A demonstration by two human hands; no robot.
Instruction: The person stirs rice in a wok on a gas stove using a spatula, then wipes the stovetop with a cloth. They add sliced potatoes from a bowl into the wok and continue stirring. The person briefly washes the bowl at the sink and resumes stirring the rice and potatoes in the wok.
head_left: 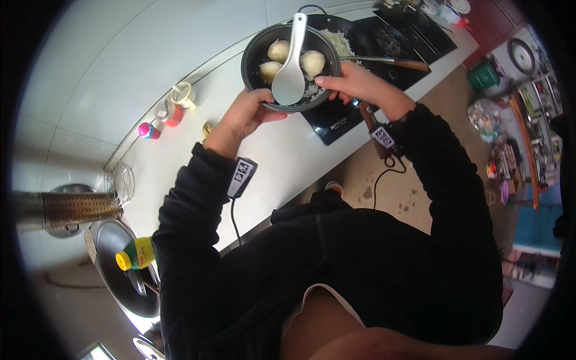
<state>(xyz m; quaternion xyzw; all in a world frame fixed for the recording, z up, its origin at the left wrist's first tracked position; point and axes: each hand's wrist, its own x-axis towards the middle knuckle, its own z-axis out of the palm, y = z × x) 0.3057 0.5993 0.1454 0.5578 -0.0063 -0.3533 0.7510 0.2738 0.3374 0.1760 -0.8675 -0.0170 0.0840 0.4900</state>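
Observation:
My left hand (247, 113) grips the near-left rim of a dark round cooking pot (246, 67), thumb on the edge and fingers beneath. On the pot's right side, my right hand (357, 83) is closed on the rim, its thumb pointing inward. Three pale, roundish pieces (312, 62) that look like potatoes lie inside, with some white rice (314, 91) sticking near the bottom. A white rice paddle (290, 79) rests across the pot, its broad end toward me and its handle over the far rim. The pot is held above the counter's edge beside the stove.
Behind the pot, a wok with white rice (337, 42) sits on the black stove (332, 123); a wooden-handled utensil (411, 64) reaches out rightward. Small jars (168, 113) and a pale mug (183, 95) stand along the wall. A yellow-capped bottle (137, 254) and another wok (114, 264) are lower left.

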